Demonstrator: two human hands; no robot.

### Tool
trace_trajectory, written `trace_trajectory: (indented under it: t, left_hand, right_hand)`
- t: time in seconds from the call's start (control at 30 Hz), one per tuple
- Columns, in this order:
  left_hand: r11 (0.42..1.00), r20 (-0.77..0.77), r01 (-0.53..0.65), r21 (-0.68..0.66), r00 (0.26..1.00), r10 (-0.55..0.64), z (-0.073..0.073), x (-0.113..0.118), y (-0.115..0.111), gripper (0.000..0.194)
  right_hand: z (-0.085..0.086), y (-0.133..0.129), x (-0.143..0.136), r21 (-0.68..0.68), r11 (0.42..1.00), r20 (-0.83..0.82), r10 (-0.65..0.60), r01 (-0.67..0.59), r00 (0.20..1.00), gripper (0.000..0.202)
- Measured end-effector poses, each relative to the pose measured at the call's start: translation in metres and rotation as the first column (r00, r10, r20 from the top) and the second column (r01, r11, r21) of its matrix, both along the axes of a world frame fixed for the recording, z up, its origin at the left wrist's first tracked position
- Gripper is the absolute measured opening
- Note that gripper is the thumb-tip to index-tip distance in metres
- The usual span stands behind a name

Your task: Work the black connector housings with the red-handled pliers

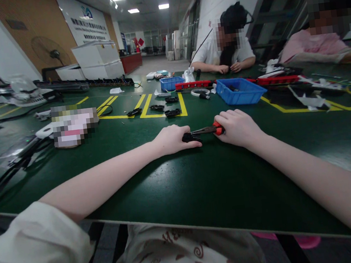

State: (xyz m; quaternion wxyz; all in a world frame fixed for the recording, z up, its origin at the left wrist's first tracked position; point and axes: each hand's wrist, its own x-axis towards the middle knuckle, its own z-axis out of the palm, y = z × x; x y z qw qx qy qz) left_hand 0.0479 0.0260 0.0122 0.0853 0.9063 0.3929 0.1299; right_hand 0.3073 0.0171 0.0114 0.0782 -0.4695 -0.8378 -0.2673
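Note:
My right hand (236,127) is closed around the red handles of a pair of needle-nose pliers (206,130), whose jaws point left. Between the thumb and fingers of my left hand (173,140) is a small black part (189,137), mostly covered by the fingers. The tips of the pliers meet this part; whether the jaws grip it I cannot tell. Both hands are just above the green table (182,190). Beyond them, several similar black parts (172,113) lie in and near a yellow-taped rectangle.
A blue bin (240,92) stands beyond my right hand, and a smaller blue bin (171,83) is farther back. At left lie a partly blurred pink object (75,128) and black cables (11,167). Two people sit across the table, near red strips (192,85).

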Motion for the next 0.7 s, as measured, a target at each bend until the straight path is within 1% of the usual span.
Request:
trace_trajectory:
  t: [0.13,0.2,0.3,0.43,0.57,0.63,0.7]
  left_hand:
    - [1.0,-0.022,-0.009,0.028,1.0,0.01,0.0,0.0,-0.001,0.052]
    - [0.999,-0.03,-0.012,0.037,0.999,0.013,0.0,0.0,-0.002,0.052]
    - [0.999,-0.029,0.015,0.037,0.999,-0.014,0.0,-0.001,-0.002,0.05]
    - [0.997,-0.009,0.064,0.044,0.998,-0.064,-0.001,-0.001,0.0,0.049]
    - [0.998,0.006,0.043,0.039,0.999,-0.044,-0.002,-0.002,0.0,0.048]
    - [0.999,0.008,0.035,0.04,0.999,-0.035,-0.002,-0.002,0.0,0.048]
    - [0.999,0.011,0.028,0.045,1.0,-0.028,-0.001,-0.002,-0.001,0.048]
  right_hand:
    - [0.005,-0.004,-0.003,-0.029,0.999,0.017,-0.021,0.021,1.0,0.028]
    - [0.007,-0.006,-0.004,-0.034,0.999,0.031,-0.038,0.039,0.999,0.027]
    - [0.01,-0.009,-0.006,-0.063,0.996,0.035,-0.063,0.065,0.997,0.024]
    - [0.011,-0.012,-0.009,-0.166,0.98,-0.023,-0.113,0.108,0.993,0.024]
    - [0.012,-0.012,-0.012,-0.308,0.939,-0.08,-0.185,0.153,0.979,0.021]
    - [0.011,-0.012,-0.011,-0.356,0.924,-0.11,-0.187,0.137,0.976,0.02]
    - [0.01,-0.011,-0.01,-0.358,0.928,-0.141,-0.166,0.106,0.976,0.02]
